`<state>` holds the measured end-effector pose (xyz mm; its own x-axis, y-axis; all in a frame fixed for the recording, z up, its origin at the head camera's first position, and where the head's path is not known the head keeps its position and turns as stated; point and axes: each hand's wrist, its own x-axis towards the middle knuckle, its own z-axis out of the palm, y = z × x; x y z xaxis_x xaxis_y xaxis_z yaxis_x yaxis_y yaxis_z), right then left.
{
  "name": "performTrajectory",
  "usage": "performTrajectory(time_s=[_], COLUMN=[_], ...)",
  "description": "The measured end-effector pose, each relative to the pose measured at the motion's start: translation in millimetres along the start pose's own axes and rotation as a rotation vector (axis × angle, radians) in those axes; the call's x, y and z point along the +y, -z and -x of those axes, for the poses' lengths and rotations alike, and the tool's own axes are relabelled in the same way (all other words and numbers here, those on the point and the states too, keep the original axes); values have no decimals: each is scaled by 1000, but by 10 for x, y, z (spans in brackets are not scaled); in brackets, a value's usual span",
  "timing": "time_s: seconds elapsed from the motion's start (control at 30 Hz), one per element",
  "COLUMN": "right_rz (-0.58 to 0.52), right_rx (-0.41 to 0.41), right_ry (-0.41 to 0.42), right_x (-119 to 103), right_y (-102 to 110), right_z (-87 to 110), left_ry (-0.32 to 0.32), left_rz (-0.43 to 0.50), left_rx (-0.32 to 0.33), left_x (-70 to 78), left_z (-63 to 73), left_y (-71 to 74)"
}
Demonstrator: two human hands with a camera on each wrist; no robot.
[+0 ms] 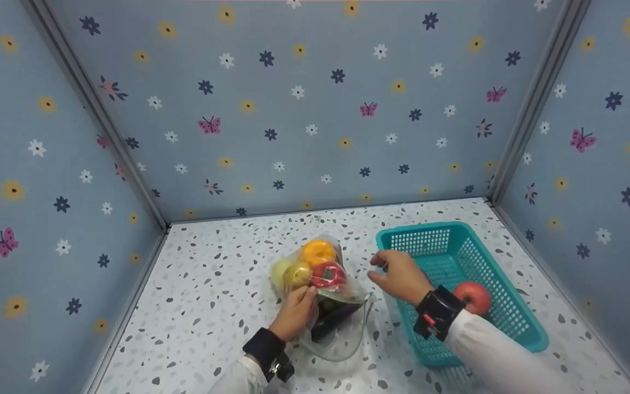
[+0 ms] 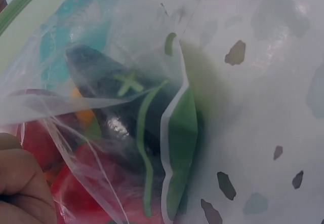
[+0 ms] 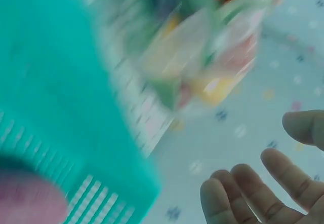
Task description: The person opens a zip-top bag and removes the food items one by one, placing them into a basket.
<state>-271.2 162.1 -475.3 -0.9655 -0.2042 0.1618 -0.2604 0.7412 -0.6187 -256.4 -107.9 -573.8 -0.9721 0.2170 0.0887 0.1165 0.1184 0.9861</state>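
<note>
A clear zip bag (image 1: 342, 350) lies on the speckled table with its mouth toward me. Inside are a red bell pepper (image 1: 328, 274), a yellow-orange one (image 1: 318, 252), a yellowish round fruit (image 1: 297, 274), a pale green item (image 1: 279, 273) and a dark eggplant (image 1: 334, 323). My left hand (image 1: 295, 313) pinches the bag's near edge; its fingertips are partly hidden in the left wrist view. Between bag and basket, my right hand (image 1: 402, 276) hovers with fingers apart and nothing in them. A teal basket (image 1: 512, 295) holds a red apple (image 1: 473, 298).
Something purple in the basket is mostly hidden behind my right hand. The basket's left rim stands close to the bag. Flower-patterned panels (image 1: 304, 109) wall the table at the back and both sides.
</note>
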Motion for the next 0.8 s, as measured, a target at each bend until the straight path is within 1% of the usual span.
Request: performTrajectory(time_s=[0.13, 0.2, 0.27, 0.43, 0.57, 0.67, 0.8], right_rz=[-90, -105, -111, -91, -27, 38, 91], right_rx=[-70, -119, -165, -255, -330, -385, -457], right_ry=[90, 132, 147, 234, 299, 305, 239], right_x=[-190, -253, -298, -343, -377, -404, -421], right_y=[-107, -171, -244, -409, -522, -617, -751], right_z=[79, 113, 143, 215, 260, 274, 293], left_ry=[-13, -18, -16, -19, -8, -5, -18], left_rz=[-31, -49, -49, -40, -31, -12, 3], left_rx=[12, 16, 17, 18, 25, 19, 7], left_x=[12, 11, 5, -5, -3, -7, -19], left_z=[9, 10, 7, 4, 1, 2, 12], left_y=[-5, -6, -8, -15, -14, -10, -12])
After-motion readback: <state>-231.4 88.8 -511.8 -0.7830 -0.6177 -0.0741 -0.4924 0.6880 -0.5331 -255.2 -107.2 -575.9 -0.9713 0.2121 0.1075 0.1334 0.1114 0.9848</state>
